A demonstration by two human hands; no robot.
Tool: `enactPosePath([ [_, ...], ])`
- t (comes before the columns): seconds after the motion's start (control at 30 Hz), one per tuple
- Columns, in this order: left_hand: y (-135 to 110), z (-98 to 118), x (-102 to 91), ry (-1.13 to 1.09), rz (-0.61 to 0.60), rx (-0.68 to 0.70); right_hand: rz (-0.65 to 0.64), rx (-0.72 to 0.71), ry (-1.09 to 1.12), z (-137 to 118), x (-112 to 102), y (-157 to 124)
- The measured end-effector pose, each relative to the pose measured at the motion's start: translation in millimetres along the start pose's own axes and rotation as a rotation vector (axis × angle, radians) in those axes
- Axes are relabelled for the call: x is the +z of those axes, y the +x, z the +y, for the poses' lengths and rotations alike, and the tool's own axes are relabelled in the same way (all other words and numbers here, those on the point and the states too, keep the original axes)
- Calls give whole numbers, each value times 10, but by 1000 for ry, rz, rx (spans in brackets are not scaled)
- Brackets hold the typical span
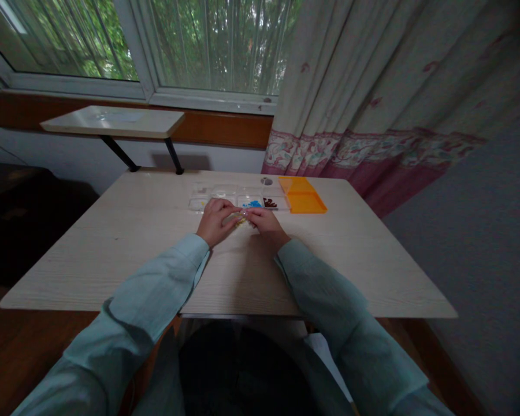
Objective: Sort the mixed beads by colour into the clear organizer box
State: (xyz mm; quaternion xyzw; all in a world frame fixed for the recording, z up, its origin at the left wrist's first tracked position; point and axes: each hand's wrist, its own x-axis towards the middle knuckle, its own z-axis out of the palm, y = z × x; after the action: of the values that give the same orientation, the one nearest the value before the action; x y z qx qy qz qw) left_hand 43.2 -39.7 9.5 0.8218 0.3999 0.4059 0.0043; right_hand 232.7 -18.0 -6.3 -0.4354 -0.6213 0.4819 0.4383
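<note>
Both hands meet over the middle of the table, fingertips nearly touching. My left hand is closed in a pinch, thumb and forefinger together. Facing it, my right hand pinches at the same spot; what lies between the fingertips is too small to make out. Small yellow pieces show just beneath the fingers. Right behind the hands is a clear compartment box. One compartment holds blue pieces, and the one to its right holds dark brown pieces. My left hand hides part of the box's front row.
An orange two-part tray or lid lies at the box's right end. A small round grey thing is behind the box. At the back left, a raised shelf stands on black legs above the pale wooden table. A curtain hangs behind.
</note>
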Motion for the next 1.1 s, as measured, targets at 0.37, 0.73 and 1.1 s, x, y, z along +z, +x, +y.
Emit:
enactPosePath([
  [0.37,-5,-66,10,20,25,22,-53,83,92,-50,43,-55],
  [0.73,-1,-205,-55,16,67,-46,89,-250,-431,77,-120,13],
  [1.1,-38,-761,-181,140,278,-312,-40,-351,-785,164,-216,13],
])
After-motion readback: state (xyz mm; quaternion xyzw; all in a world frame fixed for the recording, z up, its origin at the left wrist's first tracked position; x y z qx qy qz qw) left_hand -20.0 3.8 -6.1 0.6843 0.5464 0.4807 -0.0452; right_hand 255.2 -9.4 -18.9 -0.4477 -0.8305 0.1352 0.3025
